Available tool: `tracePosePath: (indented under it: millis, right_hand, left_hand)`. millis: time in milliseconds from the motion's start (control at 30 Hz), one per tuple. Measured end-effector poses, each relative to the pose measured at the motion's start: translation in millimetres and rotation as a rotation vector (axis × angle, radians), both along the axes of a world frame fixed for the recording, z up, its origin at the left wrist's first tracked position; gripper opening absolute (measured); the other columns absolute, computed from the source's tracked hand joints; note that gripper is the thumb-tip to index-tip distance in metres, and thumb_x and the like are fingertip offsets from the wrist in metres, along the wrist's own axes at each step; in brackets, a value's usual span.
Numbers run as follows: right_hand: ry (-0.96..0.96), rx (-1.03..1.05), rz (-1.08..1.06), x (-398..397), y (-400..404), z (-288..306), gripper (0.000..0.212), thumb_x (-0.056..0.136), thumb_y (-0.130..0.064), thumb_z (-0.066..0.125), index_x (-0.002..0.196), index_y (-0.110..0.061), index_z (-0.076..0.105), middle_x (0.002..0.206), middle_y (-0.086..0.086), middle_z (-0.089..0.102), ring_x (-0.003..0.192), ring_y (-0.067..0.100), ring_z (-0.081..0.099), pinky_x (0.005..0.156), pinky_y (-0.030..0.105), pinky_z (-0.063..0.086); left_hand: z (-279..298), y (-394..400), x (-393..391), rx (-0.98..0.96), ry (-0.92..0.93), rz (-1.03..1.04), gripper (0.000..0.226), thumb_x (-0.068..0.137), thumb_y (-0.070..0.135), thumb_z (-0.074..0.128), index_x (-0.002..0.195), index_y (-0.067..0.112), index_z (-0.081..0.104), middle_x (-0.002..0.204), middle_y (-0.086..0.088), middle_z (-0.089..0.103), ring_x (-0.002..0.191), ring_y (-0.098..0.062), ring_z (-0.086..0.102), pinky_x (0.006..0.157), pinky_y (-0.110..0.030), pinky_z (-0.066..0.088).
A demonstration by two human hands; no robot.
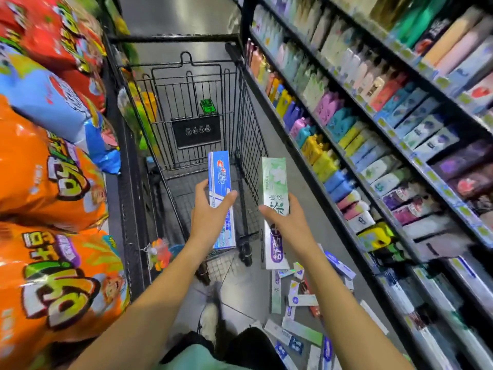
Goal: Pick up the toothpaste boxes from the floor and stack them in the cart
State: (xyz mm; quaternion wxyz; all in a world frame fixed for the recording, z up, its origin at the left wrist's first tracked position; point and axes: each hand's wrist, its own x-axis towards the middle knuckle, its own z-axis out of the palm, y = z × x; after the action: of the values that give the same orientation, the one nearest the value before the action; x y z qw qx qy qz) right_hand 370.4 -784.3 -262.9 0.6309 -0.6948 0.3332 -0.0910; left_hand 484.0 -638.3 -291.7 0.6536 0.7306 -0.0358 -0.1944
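Note:
My left hand (209, 212) grips a blue and white toothpaste box (220, 180) upright over the near end of the black wire cart (248, 124). My right hand (286, 222) grips a green and white toothpaste box (274, 180), held lengthwise just outside the cart's right wall. Its lower end shows a purple logo. Several more toothpaste boxes (301, 300) lie scattered on the floor below my right arm, beside the shelf base. The cart's basket floor (184, 190) looks bare where it shows.
Shelves of colourful boxed and bottled goods (373, 129) line the right side of the narrow aisle. Large orange, blue and red snack bags (48, 182) fill a rack on the left. A green tag (208, 106) hangs on the cart's far panel. My shoe (209, 320) is on the floor.

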Motion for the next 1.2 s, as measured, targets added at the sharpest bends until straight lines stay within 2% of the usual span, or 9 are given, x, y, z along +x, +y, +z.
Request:
tracePosePath:
  millis: [333,500,600,667,767,867,933,1033,1200]
  right_hand:
    - [0.068,0.046,0.211,144.0,-31.9,-28.7,0.053,0.089,-0.020,0.076,0.132,-0.020,0.045,0.116,-0.002,0.067,0.089,0.004,0.069,0.067,0.013,0.053]
    - [0.162,0.076,0.276,221.1,-56.8,-82.4,0.103,0.065,-0.068,0.084,0.148,-0.034,0.033,0.147,0.001,0.052,0.131,0.026,0.055,0.103,0.052,0.051]
    - [0.179,0.107,0.299,265.1,-70.9,-104.9,0.074,0.076,-0.054,0.083,0.136,-0.039,0.043,0.140,-0.006,0.057,0.125,0.016,0.059,0.102,0.042,0.051]
    - [0.203,0.101,0.310,292.3,-80.4,-124.2,0.075,0.080,-0.048,0.080,0.141,-0.032,0.041,0.142,-0.007,0.054,0.127,0.015,0.056,0.106,0.041,0.048]
    - [0.218,0.117,0.338,328.9,-90.7,-164.4,0.059,0.082,-0.043,0.079,0.131,-0.038,0.047,0.134,-0.001,0.061,0.119,0.015,0.062,0.102,0.041,0.051]
    - [0.252,0.142,0.354,360.6,-94.5,-200.6,0.045,0.088,-0.033,0.076,0.115,-0.054,0.046,0.120,-0.013,0.067,0.105,0.009,0.068,0.087,0.030,0.055]
    - [0.244,0.138,0.375,378.8,-94.4,-229.1,0.043,0.090,-0.028,0.075,0.118,-0.047,0.049,0.116,-0.012,0.067,0.102,0.005,0.067,0.080,0.021,0.052]
    - [0.212,0.152,0.395,400.7,-88.7,-275.9,0.045,0.091,-0.020,0.073,0.131,-0.023,0.052,0.121,0.001,0.063,0.106,0.007,0.064,0.082,0.017,0.048]
    - [0.248,0.281,0.378,422.2,-76.6,-351.2,0.042,0.095,0.000,0.063,0.134,-0.011,0.053,0.116,0.004,0.066,0.084,-0.005,0.065,0.071,0.011,0.049]
  left_hand:
    - [-23.5,-8.5,102.5,0.040,0.041,0.210,0.051,0.086,0.037,0.078,0.123,0.036,0.043,0.093,0.031,0.065,0.085,0.013,0.061,0.073,-0.016,0.045]
    - [-52.1,-34.6,164.0,0.151,0.055,0.286,0.060,0.083,0.029,0.083,0.126,0.027,0.041,0.103,0.008,0.069,0.075,0.007,0.062,0.059,-0.006,0.044]
    - [-83.7,-51.6,203.3,0.250,0.098,0.316,0.062,0.081,0.030,0.084,0.127,0.025,0.042,0.106,0.003,0.069,0.068,-0.003,0.063,0.051,-0.011,0.044]
    - [-106.6,-60.5,226.9,0.312,0.150,0.336,0.059,0.082,0.033,0.083,0.124,0.023,0.043,0.103,0.002,0.070,0.057,-0.002,0.062,0.048,-0.016,0.046]
    - [-146.2,-70.0,259.1,0.421,0.186,0.359,0.054,0.081,0.045,0.082,0.113,0.022,0.046,0.091,0.002,0.071,0.062,-0.013,0.065,0.058,-0.030,0.053]
    - [-184.0,-78.1,284.7,0.523,0.213,0.377,0.043,0.085,0.036,0.080,0.105,0.015,0.049,0.079,0.011,0.061,0.068,-0.010,0.061,0.054,-0.013,0.040]
    - [-212.9,-82.2,299.5,0.549,0.181,0.404,0.039,0.084,0.029,0.081,0.104,0.010,0.053,0.082,0.004,0.059,0.075,-0.016,0.062,0.054,-0.011,0.038]
    - [-256.8,-84.5,317.3,0.620,0.173,0.412,0.032,0.086,0.023,0.080,0.102,0.005,0.059,0.080,0.006,0.045,0.070,-0.001,0.046,0.059,-0.009,0.033]
    - [-333.0,-79.0,333.3,0.758,0.191,0.403,0.043,0.085,0.029,0.077,0.115,0.000,0.064,0.104,-0.018,0.060,0.102,-0.033,0.054,0.083,-0.037,0.045]
